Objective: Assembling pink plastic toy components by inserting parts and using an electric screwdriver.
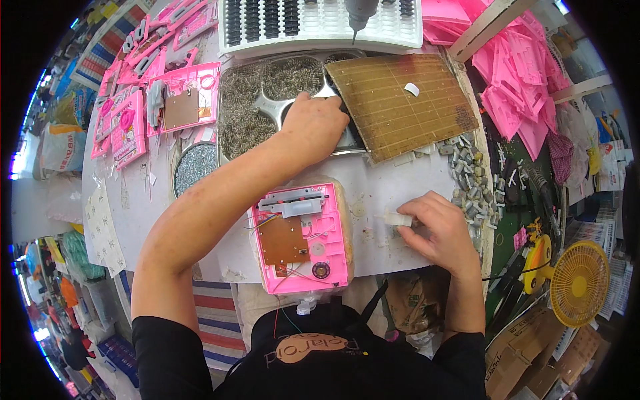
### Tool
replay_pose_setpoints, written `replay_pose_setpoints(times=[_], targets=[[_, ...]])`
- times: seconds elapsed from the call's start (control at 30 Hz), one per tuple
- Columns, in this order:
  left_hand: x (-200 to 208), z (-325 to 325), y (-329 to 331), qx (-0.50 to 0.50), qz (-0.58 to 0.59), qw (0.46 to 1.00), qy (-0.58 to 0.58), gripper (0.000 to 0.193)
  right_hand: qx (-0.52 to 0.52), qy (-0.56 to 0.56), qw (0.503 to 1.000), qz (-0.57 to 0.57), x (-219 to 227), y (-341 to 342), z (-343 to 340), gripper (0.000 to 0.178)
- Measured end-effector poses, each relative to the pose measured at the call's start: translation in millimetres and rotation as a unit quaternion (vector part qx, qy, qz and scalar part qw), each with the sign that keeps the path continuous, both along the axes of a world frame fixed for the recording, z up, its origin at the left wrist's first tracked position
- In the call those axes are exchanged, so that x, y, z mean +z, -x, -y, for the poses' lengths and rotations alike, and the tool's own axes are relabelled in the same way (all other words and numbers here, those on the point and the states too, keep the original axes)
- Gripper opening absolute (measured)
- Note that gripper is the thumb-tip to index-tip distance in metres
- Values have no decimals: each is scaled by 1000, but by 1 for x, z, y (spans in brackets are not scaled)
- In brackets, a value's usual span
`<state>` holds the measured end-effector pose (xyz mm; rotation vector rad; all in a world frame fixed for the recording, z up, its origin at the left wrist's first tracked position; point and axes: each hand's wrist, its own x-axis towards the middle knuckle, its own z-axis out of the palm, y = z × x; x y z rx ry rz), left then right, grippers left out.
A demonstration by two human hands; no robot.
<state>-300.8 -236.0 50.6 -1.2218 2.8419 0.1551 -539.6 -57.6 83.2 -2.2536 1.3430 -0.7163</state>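
My left hand (315,128) reaches into a compartment of the divided metal tray (270,107). Its fingertips are hidden from view, so what they touch does not show. Small coiled springs (243,130) fill the tray's other visible compartments. Between finger and thumb, my right hand (440,230) pinches a small translucent white plastic part (397,218) above the white table surface. An opened pink plastic casing (337,250) lies on a pad in front of me, with a brown circuit board (283,240), a grey slotted piece (293,202), wires and a small round speaker (321,269) inside.
A brown board (403,100) leans over the tray's right side. Small motors (470,180) are heaped beside it. Pink casings crowd the far left (183,100) and far right (520,73). A screwdriver (360,13) hangs above a white rack (320,33). Screws fill a round tin (195,167).
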Motion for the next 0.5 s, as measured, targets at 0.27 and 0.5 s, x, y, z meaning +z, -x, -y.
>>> replay_pose_setpoints(times=[0.27, 0.5], targets=[[3, 4, 4, 25, -122, 979, -162, 18, 5, 3, 1000, 8, 4, -5, -4, 27], [-12, 1, 6, 0, -154, 986, -58, 17, -2, 9, 1000, 19, 7, -11, -5, 26]])
